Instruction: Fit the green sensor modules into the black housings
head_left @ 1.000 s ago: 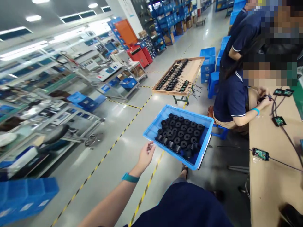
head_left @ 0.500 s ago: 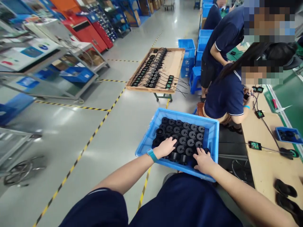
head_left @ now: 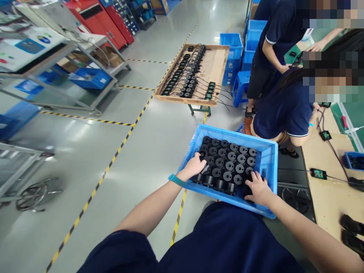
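A blue plastic bin point(head_left: 270, 163) sits in front of my body, holding rows of black spool-shaped parts point(head_left: 229, 165) with round flanged tops. Along the near side several of these lie on their sides or tilted. My left hand point(head_left: 195, 167), with a teal band at the wrist, is at the bin's left side, its fingers curled at a black spool-shaped part; their undersides are partly hidden. Over the near right corner my right hand point(head_left: 258, 189) rests with fingers spread on the dark parts there, gripping nothing that I can see.
A wooden-topped cart point(head_left: 210, 68) ahead carries rows of black parts, wires and green circuit boards. To the right, a seated person and a standing person work at a bench point(head_left: 321, 197). Blue bins point(head_left: 231, 45) and a blue stool point(head_left: 241, 83) stand beyond. A metal-framed bench point(head_left: 82, 94) is at left.
My left hand has shifted toward the bin's left side and its fingers have curled. My right hand stays at the near right corner. The view has tilted down and turned slightly left.
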Demonstrator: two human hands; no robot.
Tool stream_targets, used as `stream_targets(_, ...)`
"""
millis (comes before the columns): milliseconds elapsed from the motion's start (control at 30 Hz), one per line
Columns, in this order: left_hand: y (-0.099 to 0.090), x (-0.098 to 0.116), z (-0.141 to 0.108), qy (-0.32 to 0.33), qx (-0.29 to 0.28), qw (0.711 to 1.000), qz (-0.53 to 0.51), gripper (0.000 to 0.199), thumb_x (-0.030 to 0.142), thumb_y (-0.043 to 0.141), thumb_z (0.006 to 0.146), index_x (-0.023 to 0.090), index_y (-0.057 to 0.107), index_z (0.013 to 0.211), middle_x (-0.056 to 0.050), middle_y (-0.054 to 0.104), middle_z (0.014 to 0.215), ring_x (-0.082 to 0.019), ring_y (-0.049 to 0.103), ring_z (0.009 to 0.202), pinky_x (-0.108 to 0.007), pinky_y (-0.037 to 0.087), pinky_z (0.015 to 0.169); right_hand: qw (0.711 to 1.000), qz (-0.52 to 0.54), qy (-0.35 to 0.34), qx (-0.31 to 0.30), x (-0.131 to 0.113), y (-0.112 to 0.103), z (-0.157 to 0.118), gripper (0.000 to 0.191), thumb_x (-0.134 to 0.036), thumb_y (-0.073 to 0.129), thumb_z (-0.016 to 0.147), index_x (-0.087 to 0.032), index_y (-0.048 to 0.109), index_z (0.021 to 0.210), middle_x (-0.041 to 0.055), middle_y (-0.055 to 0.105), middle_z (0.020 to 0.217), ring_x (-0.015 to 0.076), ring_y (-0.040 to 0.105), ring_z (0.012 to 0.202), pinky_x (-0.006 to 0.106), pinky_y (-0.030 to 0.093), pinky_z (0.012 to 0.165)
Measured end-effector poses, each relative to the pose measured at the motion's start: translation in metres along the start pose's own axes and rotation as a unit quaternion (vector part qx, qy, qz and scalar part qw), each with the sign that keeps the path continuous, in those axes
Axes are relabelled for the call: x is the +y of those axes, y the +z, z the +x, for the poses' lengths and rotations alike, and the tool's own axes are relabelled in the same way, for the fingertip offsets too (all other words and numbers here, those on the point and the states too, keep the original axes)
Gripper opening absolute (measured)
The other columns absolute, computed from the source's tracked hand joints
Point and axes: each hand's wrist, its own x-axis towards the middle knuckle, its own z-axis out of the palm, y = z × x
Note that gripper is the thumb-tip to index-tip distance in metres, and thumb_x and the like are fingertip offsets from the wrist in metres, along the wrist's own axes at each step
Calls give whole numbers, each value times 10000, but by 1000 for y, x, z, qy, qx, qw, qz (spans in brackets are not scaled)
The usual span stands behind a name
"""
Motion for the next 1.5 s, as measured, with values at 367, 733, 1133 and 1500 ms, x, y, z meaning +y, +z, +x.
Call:
stream_targets(367, 10, 3, 2, 50, -1, 999, 13, 403, 396, 569, 896, 159, 569, 1222, -149, 740, 973, -307, 708, 931, -346, 492, 792, 989, -74, 89, -95, -22, -10, 25, 721, -408, 903, 570, -164, 703, 1217, 248, 162, 1620, 494, 319, 1351, 633, 417, 930)
stream_targets(733, -9, 5, 2, 57, 82, 993, -58, 352, 500, 606, 833, 187, 667, 983, -69, 741, 888, -235, 697, 820, -315, 522, 754, 983, 90, 59, 146, -2, -87, -40, 555, -560, 863, 592, -203, 730, 995, 183, 367, 1479, 427, 470, 1231, 538, 478, 943)
stream_targets(1133, 15, 260, -120, 331, -78, 940, 12, 406, 594, 638, 741, 260, 659, 970, 20, 673, 662, -195, 603, 573, -292, 480, 574, 804, 252, 507, 181, 152, 142, -339, 492, -623, 752, 672, -172, 723, 866, 187, 516, 1227, 367, 555, 1132, 444, 486, 878)
stream_targets(1500, 382, 487, -291, 629, -273, 666, 294, 337, 374, 630, 844, 161, 601, 1103, -129, 701, 982, -286, 704, 890, -355, 557, 781, 763, 234, 596, 85, 296, 317, -385, 421, -233, 648, 779, -110, 710, 1177, 265, 243, 1601, 534, 344, 1292, 689, 435, 778)
